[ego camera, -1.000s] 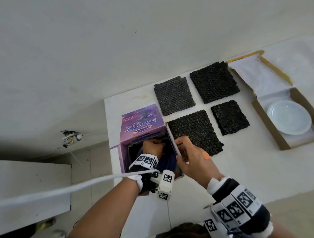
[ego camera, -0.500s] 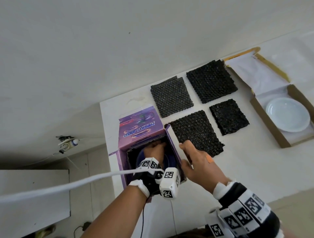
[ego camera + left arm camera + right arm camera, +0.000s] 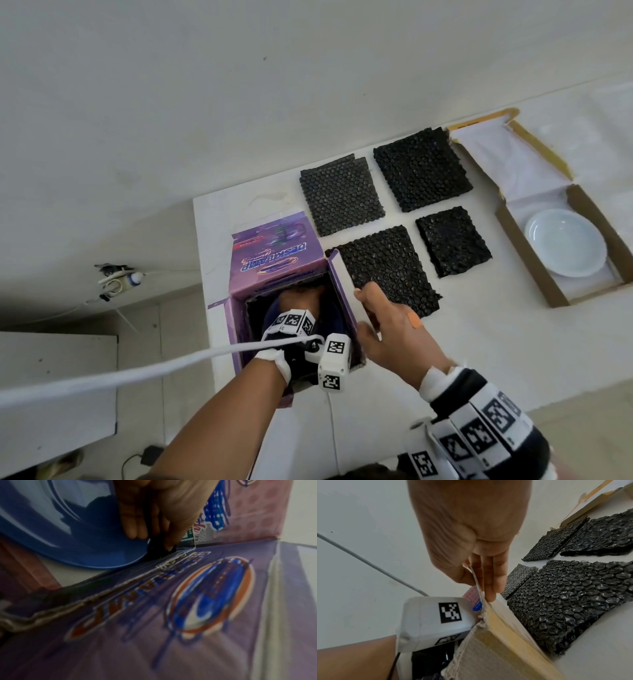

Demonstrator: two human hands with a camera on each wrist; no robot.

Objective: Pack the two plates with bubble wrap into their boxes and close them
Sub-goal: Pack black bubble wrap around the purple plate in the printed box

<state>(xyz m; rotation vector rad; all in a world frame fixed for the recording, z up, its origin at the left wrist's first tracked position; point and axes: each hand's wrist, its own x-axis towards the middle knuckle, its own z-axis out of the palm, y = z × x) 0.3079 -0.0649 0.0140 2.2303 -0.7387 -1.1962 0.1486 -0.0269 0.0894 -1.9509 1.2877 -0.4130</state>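
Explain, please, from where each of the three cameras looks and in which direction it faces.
Head: on the head, facing down at the table; both forearms and hands show.
Left wrist: inside the purple box, facing along the left hand at the blue plate.
Right wrist: faces along the right hand pinching the box flap.
Shared: head and right wrist both show the bubble wrap.

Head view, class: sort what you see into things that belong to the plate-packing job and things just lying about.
Belong:
purple box
blue plate
white plate
brown box
bubble wrap sheets
left hand
right hand

Lying about:
white cable
wall socket
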